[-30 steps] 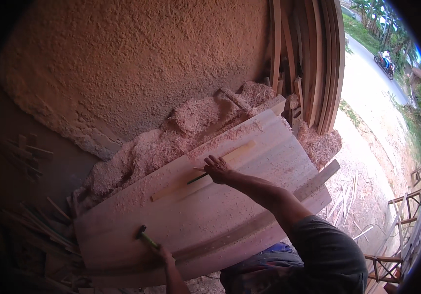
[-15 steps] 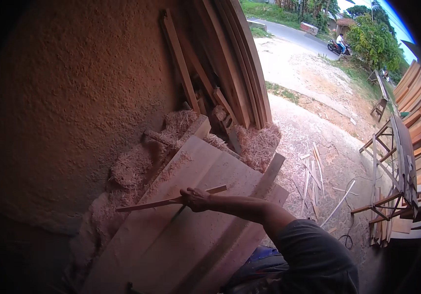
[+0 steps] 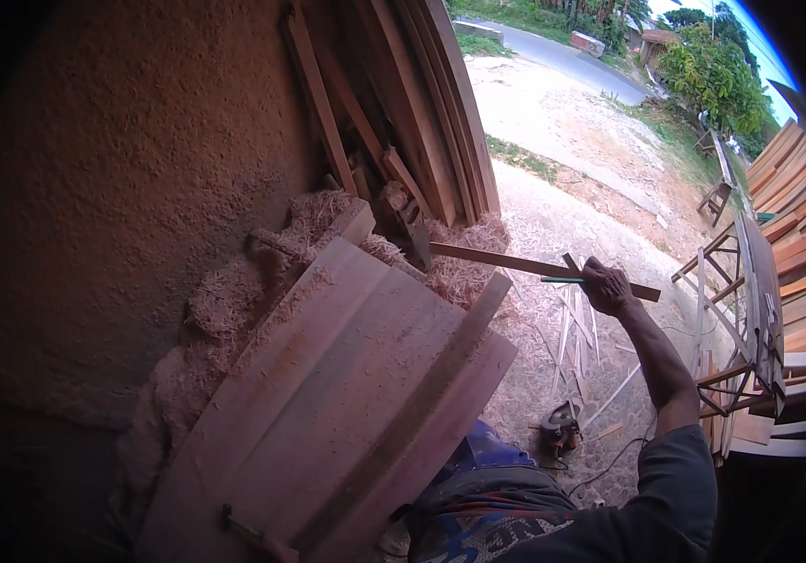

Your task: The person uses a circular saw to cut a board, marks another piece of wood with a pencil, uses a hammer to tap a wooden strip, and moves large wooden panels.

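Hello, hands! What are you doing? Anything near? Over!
Right hand gripping wooden strip, green stick. Left hand holding hammer. Power saw on ground nearby.

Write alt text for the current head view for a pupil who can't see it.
A person's right hand holds a long wooden strip and a thin green stick out past a broad wooden panel edged with shavings. Below, the partly visible left hand holds a hammer-like tool over the panel.

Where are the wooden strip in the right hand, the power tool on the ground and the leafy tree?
Wooden strip (image 3: 508,260), head view: its long flat side.
Power tool (image 3: 560,433), head view: its dark body.
Leafy tree (image 3: 714,79), head view: its green crown.
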`<state>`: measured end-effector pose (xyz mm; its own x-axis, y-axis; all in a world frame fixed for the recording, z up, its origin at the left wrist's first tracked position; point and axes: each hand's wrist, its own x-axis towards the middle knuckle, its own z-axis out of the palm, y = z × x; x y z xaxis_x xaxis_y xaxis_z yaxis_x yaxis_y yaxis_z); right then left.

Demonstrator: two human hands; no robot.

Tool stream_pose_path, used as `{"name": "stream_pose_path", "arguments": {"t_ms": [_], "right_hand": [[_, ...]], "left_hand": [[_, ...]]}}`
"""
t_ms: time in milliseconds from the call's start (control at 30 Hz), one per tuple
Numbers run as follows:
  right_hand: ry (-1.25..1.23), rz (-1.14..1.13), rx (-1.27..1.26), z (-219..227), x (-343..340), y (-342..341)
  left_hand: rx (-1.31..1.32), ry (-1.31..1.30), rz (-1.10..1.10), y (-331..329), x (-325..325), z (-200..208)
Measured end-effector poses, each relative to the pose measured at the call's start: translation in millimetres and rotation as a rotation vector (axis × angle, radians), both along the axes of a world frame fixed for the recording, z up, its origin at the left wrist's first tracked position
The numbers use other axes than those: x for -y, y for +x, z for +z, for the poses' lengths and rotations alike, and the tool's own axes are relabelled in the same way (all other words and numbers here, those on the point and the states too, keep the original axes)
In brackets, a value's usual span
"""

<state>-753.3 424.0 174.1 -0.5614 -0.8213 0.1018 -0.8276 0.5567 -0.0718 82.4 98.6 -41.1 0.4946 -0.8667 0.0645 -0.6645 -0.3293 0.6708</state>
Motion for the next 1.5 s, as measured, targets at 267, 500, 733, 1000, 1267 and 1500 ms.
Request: {"name": "stream_pose_path", "arguments": {"t_ms": [267,500,733,1000,1267,1500], "right_hand": [[0.231,0.482,0.018,60.9,55.4,-108.4],[0.232,0.611,0.001,60.9,77.9,-260.4],[0.134,0.243,-0.051,39.3,38.3,-366.5],[-0.249,0.163,0.785,-176.6,131.5,-239.6],[-0.119,0.178,1.194,-234.8,171.2,-172.1],[-0.180,0.242,0.957,-261.0,159.4,-192.1]], "left_hand": [[-0.476,0.043,-0.188,-170.9,3.3,-27.8],[-0.554,0.260,-0.244,-358.0,-46.9,3.6],[-0.071,0.253,-0.494,-446.1,-67.2,68.1],[-0.040,0.187,-0.411,-448.3,-69.6,67.6],[-0.067,0.073,-0.512,-491.7,-73.9,86.6],[-0.219,0.072,-0.619,-572.8,-69.1,114.1]]}}
